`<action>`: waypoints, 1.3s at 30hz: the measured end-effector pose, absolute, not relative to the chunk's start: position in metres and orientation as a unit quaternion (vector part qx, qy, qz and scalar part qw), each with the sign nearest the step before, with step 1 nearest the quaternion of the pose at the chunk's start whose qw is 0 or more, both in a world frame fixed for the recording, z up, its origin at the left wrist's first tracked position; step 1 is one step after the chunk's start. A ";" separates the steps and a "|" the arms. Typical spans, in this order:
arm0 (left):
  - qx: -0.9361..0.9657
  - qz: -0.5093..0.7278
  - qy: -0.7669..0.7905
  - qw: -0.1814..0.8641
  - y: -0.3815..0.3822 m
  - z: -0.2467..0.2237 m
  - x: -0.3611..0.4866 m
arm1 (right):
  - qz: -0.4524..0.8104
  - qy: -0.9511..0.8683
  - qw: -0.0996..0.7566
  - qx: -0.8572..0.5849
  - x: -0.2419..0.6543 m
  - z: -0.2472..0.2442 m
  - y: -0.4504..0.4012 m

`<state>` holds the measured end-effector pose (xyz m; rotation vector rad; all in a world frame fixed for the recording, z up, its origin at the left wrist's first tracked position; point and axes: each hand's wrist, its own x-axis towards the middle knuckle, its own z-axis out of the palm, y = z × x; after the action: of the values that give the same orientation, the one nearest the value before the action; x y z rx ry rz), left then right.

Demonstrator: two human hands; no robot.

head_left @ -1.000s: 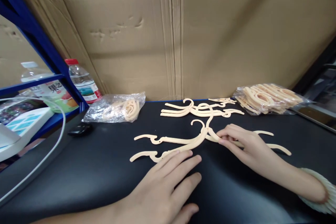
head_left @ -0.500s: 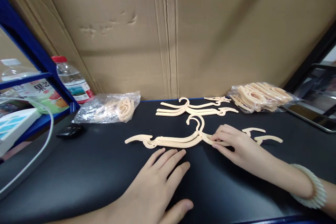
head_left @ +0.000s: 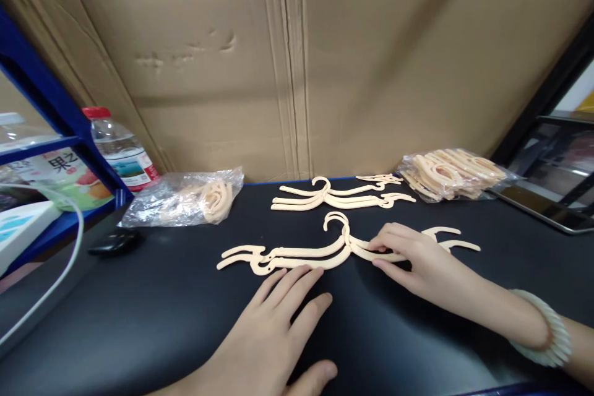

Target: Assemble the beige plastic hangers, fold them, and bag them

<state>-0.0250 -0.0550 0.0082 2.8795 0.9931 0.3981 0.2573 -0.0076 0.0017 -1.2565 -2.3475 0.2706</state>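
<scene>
Two cream folding hangers lie close together on the black tabletop, the nearer hanger slightly in front of the farther hanger. Their hooks point away from me, and the arms spread left and right with curved end pieces. My right hand is closed over the right arms, thumb and fingers pinching the nearer hanger; its grip partly covers the arms. My left hand rests palm down with fingers spread, fingertips at the front edge of the nearer hanger's left arm. Behind these lie more folding hangers.
A plastic bag of hanger parts lies at left, a fuller bag at right. Further left are a black mouse, a red-capped bottle and a white cable. A tablet-like device lies far right. Cardboard walls the back.
The two front hangers have come apart slightly, the nearer one moving toward me, so both left end pieces now show. My right hand keeps its grip. The view has tilted and shifted slightly.
</scene>
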 end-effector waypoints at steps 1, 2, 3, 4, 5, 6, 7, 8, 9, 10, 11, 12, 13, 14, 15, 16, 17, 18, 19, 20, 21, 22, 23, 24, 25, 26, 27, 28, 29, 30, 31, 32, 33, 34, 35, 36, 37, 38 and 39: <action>0.936 0.124 0.327 0.030 -0.056 0.012 -0.024 | 0.102 -0.852 0.227 -0.461 0.259 0.003 -0.007; 0.936 0.121 0.330 0.024 -0.057 0.015 -0.023 | 0.105 -0.850 0.223 -0.465 0.261 0.003 -0.007; 0.935 0.120 0.333 0.018 -0.058 0.016 -0.022 | 0.106 -0.850 0.217 -0.469 0.263 0.004 -0.007; 0.935 0.118 0.333 0.010 -0.058 0.017 -0.022 | 0.107 -0.849 0.209 -0.473 0.266 0.005 -0.006; 0.935 0.113 0.336 0.002 -0.057 0.017 -0.022 | 0.107 -0.849 0.200 -0.477 0.269 0.005 -0.006; 0.935 0.108 0.339 -0.006 -0.056 0.016 -0.022 | 0.109 -0.849 0.189 -0.481 0.271 0.006 -0.005; 0.934 0.102 0.341 -0.014 -0.055 0.015 -0.023 | 0.113 -0.849 0.178 -0.485 0.274 0.006 -0.005; 0.934 0.096 0.343 -0.020 -0.054 0.013 -0.024 | 0.118 -0.848 0.169 -0.488 0.276 0.006 -0.004; 0.934 0.093 0.345 -0.025 -0.052 0.011 -0.025 | 0.125 -0.847 0.164 -0.491 0.277 0.006 -0.003; 0.933 0.089 0.347 -0.027 -0.050 0.008 -0.026 | 0.132 -0.845 0.163 -0.492 0.278 0.005 -0.003; 0.933 0.088 0.348 -0.026 -0.048 0.006 -0.027 | 0.137 -0.843 0.166 -0.493 0.278 0.005 -0.002; 0.933 0.089 0.349 -0.024 -0.046 0.003 -0.028 | 0.142 -0.842 0.171 -0.492 0.278 0.004 0.000; 0.932 0.091 0.350 -0.020 -0.044 0.001 -0.029 | 0.144 -0.841 0.177 -0.490 0.278 0.003 0.001; 0.932 0.097 0.349 -0.017 -0.042 -0.002 -0.030 | 0.145 -0.842 0.182 -0.487 0.278 0.002 0.003; 0.930 0.105 0.351 -0.015 -0.040 -0.005 -0.031 | 0.144 -0.843 0.187 -0.483 0.278 0.000 0.005; 0.927 0.117 0.357 -0.016 -0.038 -0.007 -0.031 | 0.140 -0.844 0.192 -0.480 0.278 -0.001 0.008; 0.923 0.128 0.363 -0.017 -0.037 -0.010 -0.032 | 0.136 -0.846 0.196 -0.478 0.279 -0.002 0.010; 0.920 0.135 0.368 -0.020 -0.035 -0.011 -0.033 | 0.131 -0.846 0.200 -0.476 0.279 -0.003 0.012; 0.918 0.138 0.372 -0.023 -0.034 -0.012 -0.033 | 0.127 -0.847 0.202 -0.475 0.279 -0.003 0.014; 0.917 0.135 0.374 -0.025 -0.032 -0.012 -0.034 | 0.125 -0.847 0.205 -0.474 0.279 -0.004 0.015; 0.919 0.127 0.372 -0.027 -0.031 -0.012 -0.034 | 0.125 -0.848 0.206 -0.472 0.279 -0.004 0.017; 0.922 0.121 0.367 -0.030 -0.030 -0.011 -0.035 | 0.127 -0.848 0.209 -0.471 0.279 -0.004 0.018; 0.923 0.117 0.364 -0.034 -0.029 -0.010 -0.035 | 0.128 -0.848 0.212 -0.470 0.279 -0.004 0.018; 0.923 0.118 0.363 -0.039 -0.029 -0.010 -0.035 | 0.128 -0.847 0.216 -0.468 0.279 -0.004 0.019; 0.923 0.120 0.362 -0.044 -0.028 -0.010 -0.035 | 0.128 -0.847 0.220 -0.466 0.279 -0.004 0.019; 0.923 0.124 0.361 -0.049 -0.028 -0.011 -0.035 | 0.129 -0.848 0.225 -0.462 0.279 -0.004 0.020; 0.922 0.129 0.360 -0.053 -0.028 -0.012 -0.035 | 0.129 -0.849 0.229 -0.458 0.279 -0.004 0.021; 0.921 0.136 0.361 -0.056 -0.028 -0.014 -0.035 | 0.130 -0.851 0.232 -0.453 0.280 -0.003 0.021; 0.917 0.144 0.367 -0.060 -0.028 -0.016 -0.035 | 0.131 -0.852 0.235 -0.449 0.280 -0.003 0.022; 0.912 0.153 0.376 -0.064 -0.028 -0.019 -0.035 | 0.132 -0.853 0.236 -0.446 0.280 -0.003 0.022; 0.908 0.161 0.382 -0.067 -0.028 -0.021 -0.035 | 0.132 -0.854 0.237 -0.444 0.281 -0.003 0.023; 0.906 0.165 0.384 -0.069 -0.027 -0.022 -0.035 | 0.133 -0.854 0.238 -0.443 0.281 -0.002 0.023; 0.907 0.164 0.381 -0.070 -0.026 -0.023 -0.035 | 0.133 -0.855 0.240 -0.441 0.281 -0.002 0.023; 0.912 0.161 0.371 -0.071 -0.026 -0.023 -0.035 | 0.133 -0.855 0.242 -0.438 0.281 -0.001 0.024; 0.917 0.158 0.359 -0.072 -0.026 -0.022 -0.034 | 0.133 -0.855 0.247 -0.435 0.282 0.000 0.025; 0.919 0.161 0.353 -0.073 -0.026 -0.021 -0.034 | 0.131 -0.854 0.255 -0.435 0.283 0.001 0.027; 0.917 0.167 0.354 -0.073 -0.027 -0.019 -0.032 | 0.125 -0.850 0.266 -0.437 0.286 0.003 0.030; 0.914 0.176 0.359 -0.071 -0.028 -0.017 -0.031 | 0.113 -0.845 0.277 -0.443 0.289 0.004 0.034; 0.911 0.183 0.363 -0.067 -0.030 -0.016 -0.029 | 0.095 -0.838 0.287 -0.455 0.294 0.006 0.040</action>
<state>-0.0289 -0.0301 -0.0158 2.9917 1.1902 0.6011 0.2936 0.0400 0.0063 -1.2145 -2.2382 0.2543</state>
